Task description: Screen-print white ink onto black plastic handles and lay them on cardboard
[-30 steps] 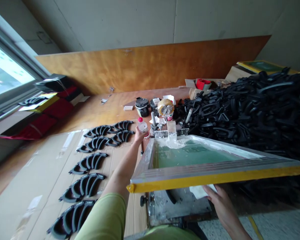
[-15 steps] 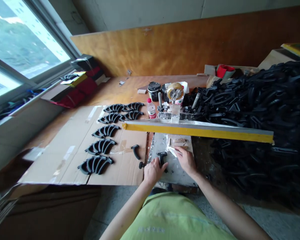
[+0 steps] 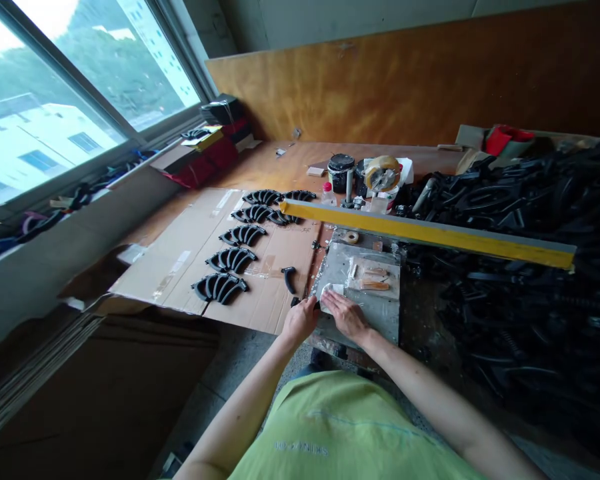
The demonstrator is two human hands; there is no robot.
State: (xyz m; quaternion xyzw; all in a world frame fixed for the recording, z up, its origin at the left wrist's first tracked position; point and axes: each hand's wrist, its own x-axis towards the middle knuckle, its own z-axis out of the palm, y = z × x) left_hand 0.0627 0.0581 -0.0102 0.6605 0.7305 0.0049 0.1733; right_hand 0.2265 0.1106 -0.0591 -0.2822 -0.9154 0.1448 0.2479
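On the cardboard sheet point(image 3: 275, 313), I saw rows of black pieces point(image 3: 220, 288) toward the left and a lone curved piece point(image 3: 289, 280) near the right edge. Further right, I had the left hand point(image 3: 300, 321) at the left edge of the metal plate point(image 3: 380, 320), its fingers curled in against a small black part point(image 3: 317, 305); most of that part was covered, so I couldn't tell how firmly it was gripped. The right hand point(image 3: 349, 317) lay just beside it, fingers together and nearly straight, pressing a white cloth point(image 3: 333, 289) on the plate's left side. I took this for wiping: best done with the left fingers steadying the part, the right ones light and flat, and the cloth clear of the wooden sticks point(image 3: 375, 285) toward the plate's right edge. As for containers, a red box point(image 3: 210, 161) stood by the window end of the worktop point(image 3: 265, 160), black pieces lying on top; I couldn't see inside. Toward the back edge came a clear bottle point(image 3: 328, 196) with a red cap, its level unreadable, partly behind the yellow-edged frame point(image 3: 430, 233). Next, a black tub point(image 3: 341, 177) showed pale smears; whether its dark top was lid or contents, I couldn't tell.
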